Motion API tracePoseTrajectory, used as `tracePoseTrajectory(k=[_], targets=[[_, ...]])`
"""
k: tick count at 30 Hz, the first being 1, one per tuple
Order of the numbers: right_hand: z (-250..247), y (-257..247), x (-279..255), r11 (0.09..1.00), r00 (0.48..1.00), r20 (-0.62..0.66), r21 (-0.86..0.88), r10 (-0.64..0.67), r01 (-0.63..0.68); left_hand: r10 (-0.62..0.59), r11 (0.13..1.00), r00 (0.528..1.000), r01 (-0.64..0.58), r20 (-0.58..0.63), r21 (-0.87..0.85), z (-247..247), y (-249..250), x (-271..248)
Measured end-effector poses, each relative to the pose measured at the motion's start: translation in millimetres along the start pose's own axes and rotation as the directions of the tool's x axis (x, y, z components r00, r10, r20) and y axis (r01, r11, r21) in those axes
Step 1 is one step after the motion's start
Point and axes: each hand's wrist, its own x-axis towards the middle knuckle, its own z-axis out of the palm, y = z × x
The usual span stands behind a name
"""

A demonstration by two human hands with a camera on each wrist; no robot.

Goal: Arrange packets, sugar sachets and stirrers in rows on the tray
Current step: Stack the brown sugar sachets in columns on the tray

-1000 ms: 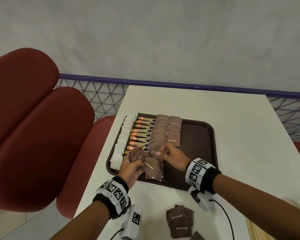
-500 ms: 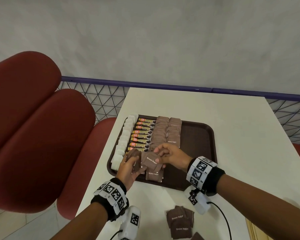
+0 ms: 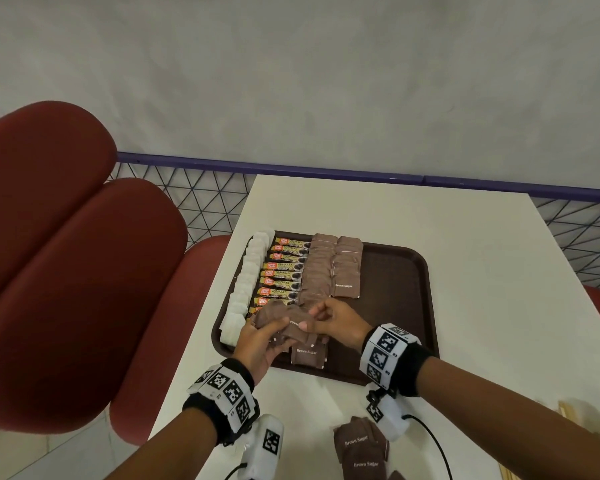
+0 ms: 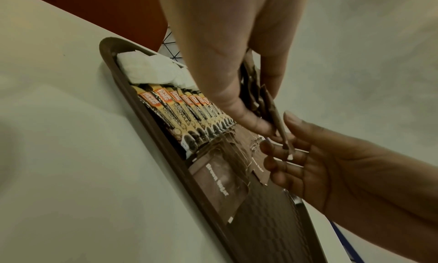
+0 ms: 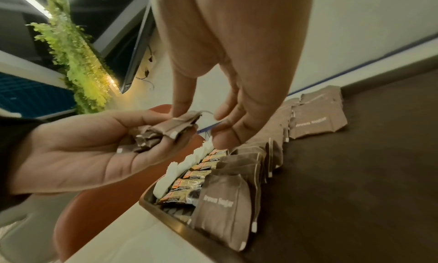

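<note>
On the brown tray lie a row of white sachets, a row of coffee granule sticks and two rows of brown sugar sachets. The nearest laid sachet is by the tray's front edge. My left hand grips a crumpled bunch of brown sugar sachets above the tray's near left part. My right hand meets it from the right. Its thumb and forefinger pinch the end of one sachet in the bunch.
A loose pile of brown sugar sachets lies on the white table near me. Pale wooden sticks show at the lower right edge. Red chairs stand to the left, and a purple rail with mesh runs behind.
A second ago my right hand was at the near end of the sachet row. It has come back to the bunch in my left hand and taken hold of a sachet there.
</note>
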Motion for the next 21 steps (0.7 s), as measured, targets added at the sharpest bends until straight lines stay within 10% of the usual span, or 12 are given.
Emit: tracePoseTrajectory(k=[10,21], targets=[[-55.1,11.9,15.5,0.978,0.868,-0.492,-0.203,-0.069,-0.037,-0.023,0.984,1.000,0.025,0.016,-0.176,-7.2,-1.6,6.1],[-66.9,14.3,51.7,0.719,0.922,-0.385,-0.653,-0.042,-0.240,0.000,1.000,0.999,-0.001,-0.044,-0.024,-15.6,-1.7,10.9]])
